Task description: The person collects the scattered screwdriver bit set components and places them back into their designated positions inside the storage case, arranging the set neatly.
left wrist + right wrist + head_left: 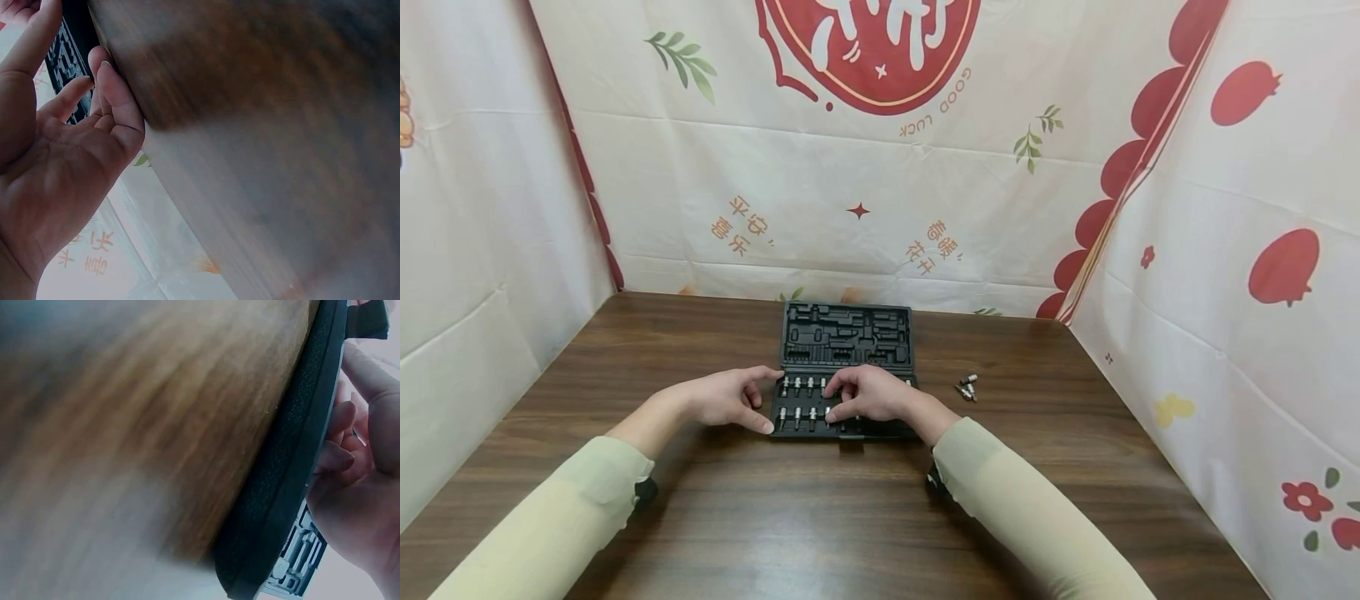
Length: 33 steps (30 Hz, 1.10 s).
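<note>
A black tool case [847,335] lies unfolded on the table, its lid laid back. Silver socket bits [812,414] stand in two rows in its front half. My left hand [730,398] is at the case's left side, with index finger and thumb spread along that edge and the thumb at the front corner. My right hand [872,394] is over the tray. Its thumb tip is at a bit in the front row, and its index fingertip is by the back row, apart from the thumb. The right hand covers several slots. The case's front wall [281,456] partly hides its fingers in the right wrist view.
To the right of the case, several loose bits [968,389] lie in a small group on the brown wooden table [760,517]. The lid's moulded recesses face up. Printed cloth [850,167] hangs behind and along both sides of the table.
</note>
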### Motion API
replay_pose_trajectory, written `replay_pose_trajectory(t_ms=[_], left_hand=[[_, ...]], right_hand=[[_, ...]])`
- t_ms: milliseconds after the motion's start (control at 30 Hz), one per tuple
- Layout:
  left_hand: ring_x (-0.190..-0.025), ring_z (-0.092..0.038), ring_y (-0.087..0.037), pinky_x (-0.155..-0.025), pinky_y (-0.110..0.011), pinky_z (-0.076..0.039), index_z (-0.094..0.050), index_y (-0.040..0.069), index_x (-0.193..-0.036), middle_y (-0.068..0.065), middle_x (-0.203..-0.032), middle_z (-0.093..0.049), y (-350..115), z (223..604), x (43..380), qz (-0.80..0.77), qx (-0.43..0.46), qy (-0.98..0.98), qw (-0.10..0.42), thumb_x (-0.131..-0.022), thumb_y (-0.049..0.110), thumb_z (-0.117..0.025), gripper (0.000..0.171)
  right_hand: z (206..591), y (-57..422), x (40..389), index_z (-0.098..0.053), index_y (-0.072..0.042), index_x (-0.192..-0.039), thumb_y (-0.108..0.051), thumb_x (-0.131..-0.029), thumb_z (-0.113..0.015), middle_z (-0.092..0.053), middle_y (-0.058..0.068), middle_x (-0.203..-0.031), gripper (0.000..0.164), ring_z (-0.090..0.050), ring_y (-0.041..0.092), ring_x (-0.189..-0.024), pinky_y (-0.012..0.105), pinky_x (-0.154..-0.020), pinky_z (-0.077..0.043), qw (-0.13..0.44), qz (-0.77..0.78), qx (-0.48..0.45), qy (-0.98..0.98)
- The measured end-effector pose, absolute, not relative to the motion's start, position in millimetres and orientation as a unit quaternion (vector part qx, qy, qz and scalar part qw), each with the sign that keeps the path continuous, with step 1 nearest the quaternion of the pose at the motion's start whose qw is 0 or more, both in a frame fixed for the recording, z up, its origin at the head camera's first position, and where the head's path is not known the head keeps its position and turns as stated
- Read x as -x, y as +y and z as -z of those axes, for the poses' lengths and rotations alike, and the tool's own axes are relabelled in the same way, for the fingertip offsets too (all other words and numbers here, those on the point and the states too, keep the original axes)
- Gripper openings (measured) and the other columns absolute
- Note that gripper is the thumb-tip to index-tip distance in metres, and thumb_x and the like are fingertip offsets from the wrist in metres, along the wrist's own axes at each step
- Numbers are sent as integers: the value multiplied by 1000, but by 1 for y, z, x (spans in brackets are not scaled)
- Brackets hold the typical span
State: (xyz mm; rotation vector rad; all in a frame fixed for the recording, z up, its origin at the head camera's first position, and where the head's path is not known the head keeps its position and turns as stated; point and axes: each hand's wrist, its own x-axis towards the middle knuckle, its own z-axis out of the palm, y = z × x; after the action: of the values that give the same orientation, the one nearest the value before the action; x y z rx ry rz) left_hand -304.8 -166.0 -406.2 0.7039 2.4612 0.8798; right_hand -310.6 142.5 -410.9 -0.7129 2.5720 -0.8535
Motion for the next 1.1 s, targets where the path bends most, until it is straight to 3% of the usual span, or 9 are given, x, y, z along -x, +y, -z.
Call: replay_pose_trajectory(t_ms=[400,1100], left_hand=[[-96,-58,-23,-82,-36,-50,-42,7,-167,-13,-112,-63,-163,404,303,-322,-252,886,221,-90,32,-93,95],[-93,-61,-22,-84,-36,-50,-40,7,-168,-15,-115,-62,-166,408,305,-328,-253,882,223,-90,33,-93,98]], right_hand=[[410,144,316,-76,-29,-116,-35,-96,-88,-61,-4,-82,24,-54,14,-71,31,-71,-47,184,288,251,906],[410,144,318,-75,-29,-116,-36,-97,-86,-63,-3,-87,24,-55,13,-73,30,-71,-48,182,274,260,908]])
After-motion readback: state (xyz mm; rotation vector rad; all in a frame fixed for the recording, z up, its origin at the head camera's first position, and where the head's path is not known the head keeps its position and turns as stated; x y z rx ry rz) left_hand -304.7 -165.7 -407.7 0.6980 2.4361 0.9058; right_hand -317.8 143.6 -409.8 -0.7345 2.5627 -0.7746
